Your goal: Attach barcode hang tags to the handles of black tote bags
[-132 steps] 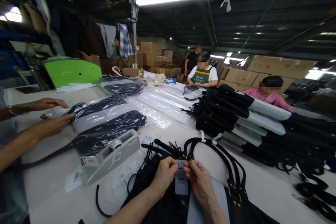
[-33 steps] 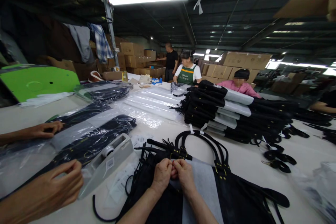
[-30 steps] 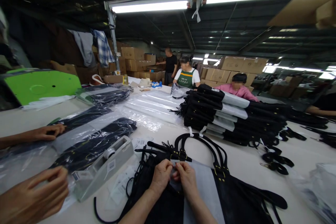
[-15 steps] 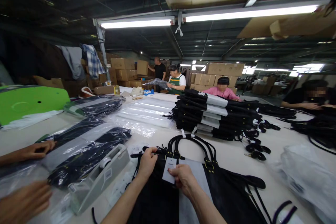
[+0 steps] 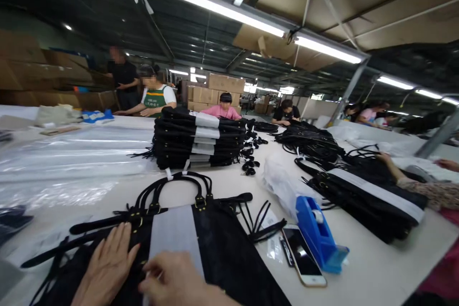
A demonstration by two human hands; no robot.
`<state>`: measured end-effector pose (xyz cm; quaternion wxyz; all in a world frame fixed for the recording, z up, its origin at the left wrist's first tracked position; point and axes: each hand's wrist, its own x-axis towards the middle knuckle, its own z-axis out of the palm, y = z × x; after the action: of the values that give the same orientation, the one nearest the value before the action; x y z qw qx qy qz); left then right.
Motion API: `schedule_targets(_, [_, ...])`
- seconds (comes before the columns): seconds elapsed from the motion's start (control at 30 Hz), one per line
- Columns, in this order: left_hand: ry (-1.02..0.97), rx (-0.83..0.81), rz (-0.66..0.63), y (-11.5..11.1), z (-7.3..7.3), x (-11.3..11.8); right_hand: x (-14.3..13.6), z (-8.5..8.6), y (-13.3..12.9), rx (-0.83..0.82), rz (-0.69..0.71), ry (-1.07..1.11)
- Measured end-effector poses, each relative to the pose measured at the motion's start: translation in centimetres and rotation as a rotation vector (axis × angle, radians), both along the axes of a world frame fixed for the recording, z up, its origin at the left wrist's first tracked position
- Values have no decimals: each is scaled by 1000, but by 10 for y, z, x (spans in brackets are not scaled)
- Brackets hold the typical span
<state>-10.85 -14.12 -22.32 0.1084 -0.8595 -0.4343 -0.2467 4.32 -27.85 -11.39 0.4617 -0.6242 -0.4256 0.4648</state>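
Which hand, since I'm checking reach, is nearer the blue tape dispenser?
Right: the right hand is over the black bag, left of the dispenser; the left hand lies farther left, on the same bag.

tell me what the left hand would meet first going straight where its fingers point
Probably the black strap at the top edge of the bag, just ahead of the left hand; black on black leaves the gap unclear.

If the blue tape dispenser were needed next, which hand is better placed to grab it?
The right hand, probably: it is nearer the blue tape dispenser, though it may be holding something. The left hand lies flat on the black bag, farther away.
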Motion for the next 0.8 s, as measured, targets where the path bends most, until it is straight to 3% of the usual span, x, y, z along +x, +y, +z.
schedule_targets(0.07, [36,18,27,1,0,0,66,14,-23,9,-138,-255])
schedule_targets(0.13, [35,23,43,1,0,1,136,16,-41,-50,-310,-464])
schedule_targets(0.23, [4,52,42,3,-4,3,223,-3,-56,-276,-437,-712])
schedule_targets(0.3, [2,69,48,4,-8,3,259,-23,-60,-415,-446,-814])
schedule_targets(0.4, [18,85,52,5,-9,2,287,-48,-60,-561,-414,-883])
schedule_targets(0.53, [52,81,84,2,-5,2,309,-63,-56,-616,-368,-869])
schedule_targets(0.7, [42,85,96,2,-5,2,326,-71,-60,-547,-394,-776])
schedule_targets(0.8, [25,79,79,3,-8,0,326,-70,-64,-396,-485,-706])
